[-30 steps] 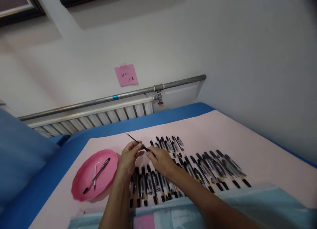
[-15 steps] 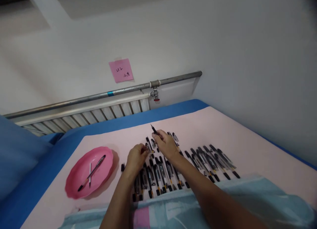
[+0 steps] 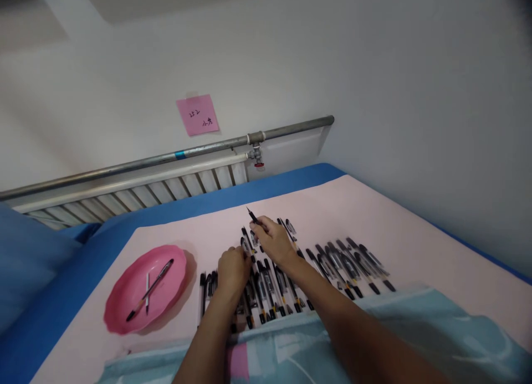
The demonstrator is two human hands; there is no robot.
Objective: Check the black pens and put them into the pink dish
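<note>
My right hand (image 3: 272,240) grips a black pen (image 3: 252,215) whose thin tip points up and away from me. Over the left part of the laid-out pens, my left hand (image 3: 233,269) is curled downward; its fingertips are hidden, so what it holds cannot be made out. Beneath and around both hands lie several black pens (image 3: 269,287) with clear parts and small yellow bands. A few more pen pieces (image 3: 248,242) lie just beyond, between the hands. A second group of pens (image 3: 349,262) lies to the right of my right forearm.
At the left, a pink scalloped bowl (image 3: 120,284) holds a pen (image 3: 155,284) and a thin white stick (image 3: 147,290). Pale pink sheeting (image 3: 366,212) covers the blue surface (image 3: 291,176). Behind stand a radiator (image 3: 166,191) and a metal pipe (image 3: 216,148). Blue-patterned cloth (image 3: 436,328) lies nearest me.
My left hand has drawn slightly nearer me and turned, hiding its fingertips. The right hand keeps the pen, nearly in place. The whole view has shifted a little.
</note>
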